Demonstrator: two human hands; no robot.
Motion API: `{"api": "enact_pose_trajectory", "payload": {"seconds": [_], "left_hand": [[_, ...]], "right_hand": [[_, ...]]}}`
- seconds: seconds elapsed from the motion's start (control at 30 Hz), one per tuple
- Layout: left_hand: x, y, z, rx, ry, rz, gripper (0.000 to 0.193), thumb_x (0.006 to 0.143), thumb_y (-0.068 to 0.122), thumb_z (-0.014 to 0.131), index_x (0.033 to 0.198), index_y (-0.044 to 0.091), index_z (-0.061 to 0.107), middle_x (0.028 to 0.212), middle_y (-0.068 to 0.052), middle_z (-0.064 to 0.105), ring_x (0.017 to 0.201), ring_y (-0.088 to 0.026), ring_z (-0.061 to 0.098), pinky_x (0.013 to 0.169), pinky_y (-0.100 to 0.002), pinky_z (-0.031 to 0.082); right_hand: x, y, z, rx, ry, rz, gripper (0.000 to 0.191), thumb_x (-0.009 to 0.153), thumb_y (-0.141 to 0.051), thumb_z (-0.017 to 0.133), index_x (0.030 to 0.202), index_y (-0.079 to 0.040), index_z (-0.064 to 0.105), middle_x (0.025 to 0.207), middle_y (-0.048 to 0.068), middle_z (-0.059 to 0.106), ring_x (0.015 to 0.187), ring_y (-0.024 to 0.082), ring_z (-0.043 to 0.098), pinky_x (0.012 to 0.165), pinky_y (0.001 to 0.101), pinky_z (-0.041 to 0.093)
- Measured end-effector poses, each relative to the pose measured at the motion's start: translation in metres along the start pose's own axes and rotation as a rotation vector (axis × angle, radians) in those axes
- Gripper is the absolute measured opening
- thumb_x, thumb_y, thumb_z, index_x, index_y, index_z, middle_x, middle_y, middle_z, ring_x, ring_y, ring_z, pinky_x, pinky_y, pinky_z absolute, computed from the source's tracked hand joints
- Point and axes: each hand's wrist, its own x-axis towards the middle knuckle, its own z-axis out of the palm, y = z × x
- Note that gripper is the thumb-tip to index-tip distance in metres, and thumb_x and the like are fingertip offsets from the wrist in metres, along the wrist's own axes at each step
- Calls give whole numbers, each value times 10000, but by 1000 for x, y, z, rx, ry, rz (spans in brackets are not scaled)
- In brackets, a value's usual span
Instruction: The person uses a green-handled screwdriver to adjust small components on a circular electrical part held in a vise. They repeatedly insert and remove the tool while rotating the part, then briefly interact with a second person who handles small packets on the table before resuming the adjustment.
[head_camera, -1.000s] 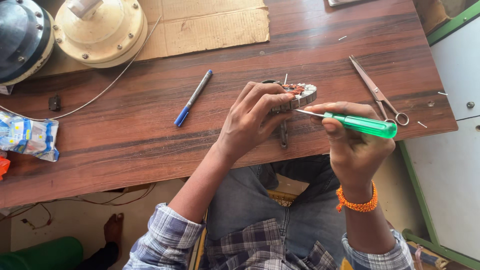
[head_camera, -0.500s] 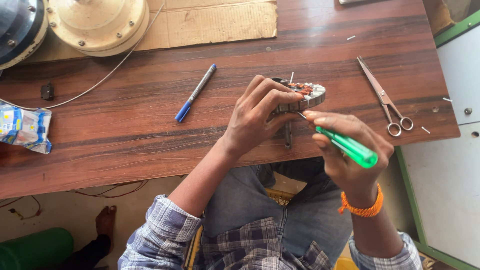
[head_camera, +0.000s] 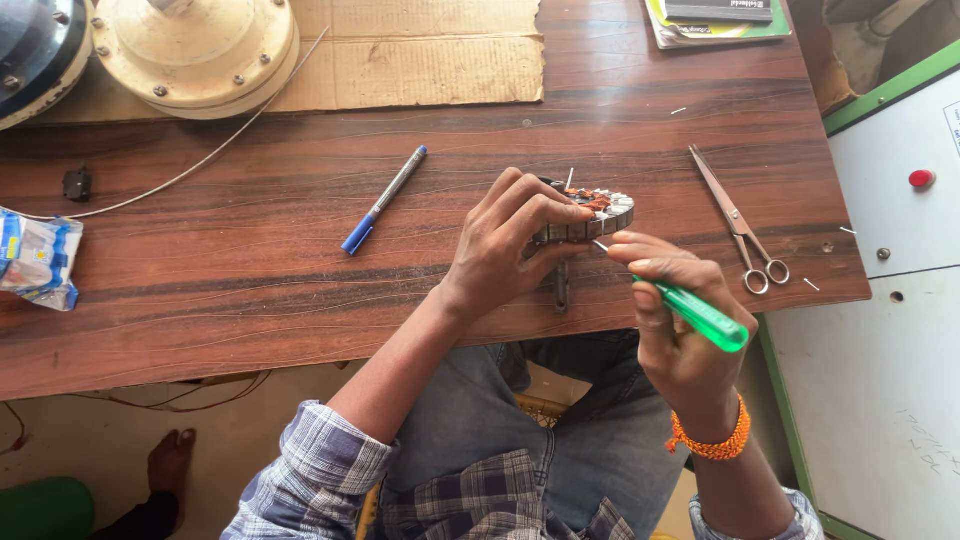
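Note:
My left hand (head_camera: 510, 245) grips a round metal stator (head_camera: 600, 212) with copper windings, holding it tilted on the brown wooden table (head_camera: 250, 270) near its front edge. My right hand (head_camera: 680, 320) holds a green-handled screwdriver (head_camera: 700, 315), its thin metal tip touching the stator's lower rim. An orange bead band circles my right wrist. My fingers hide most of the stator's left half.
Scissors (head_camera: 740, 225) lie right of the stator, a blue pen (head_camera: 383, 200) to its left. A cream round motor housing (head_camera: 195, 50) and cardboard (head_camera: 430, 50) sit at the back, a thin wire, a plastic packet (head_camera: 35, 260) at left. White cabinet (head_camera: 890, 300) stands right.
My right hand has swung the screwdriver from nearly level to slanting down toward me, its tip staying at the stator. The view has shifted a little; my left hand keeps its hold.

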Motion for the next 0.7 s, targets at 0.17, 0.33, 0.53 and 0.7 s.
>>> {"api": "enact_pose_trajectory", "payload": {"seconds": [0.17,0.33,0.53,0.7], "left_hand": [[0,-3,-4,-45,-14,16,379,823,163,881,1145,132,686,1073,-18,676,1019,-219,637,903,-369,562],[-1,-3,-10,-91,-13,-5,366,821,175,879,1130,134,687,1071,-22,671,1025,-221,635,916,-376,549],[-3,-1,-7,-68,-8,-25,375,807,195,874,1135,142,698,1063,-23,667,1025,-227,633,908,-380,551],[-6,-6,-4,-61,4,-42,390,799,188,879,1137,149,691,1070,-17,660,1049,-220,639,924,-375,557]], "right_hand": [[-5,2,6,-140,12,-145,136,1078,-108,624,1137,-4,558,1221,213,725,1209,313,730,995,359,610],[-15,3,19,-174,60,-239,151,1050,-94,650,1121,8,564,1195,240,712,1191,337,721,1006,391,620],[-24,-1,27,-42,139,-46,187,1094,-153,627,1184,2,572,1252,229,721,1166,275,737,967,336,619],[-28,-7,42,-119,173,5,226,1083,-179,611,1203,10,580,1252,225,728,1112,256,749,972,332,623]]}}
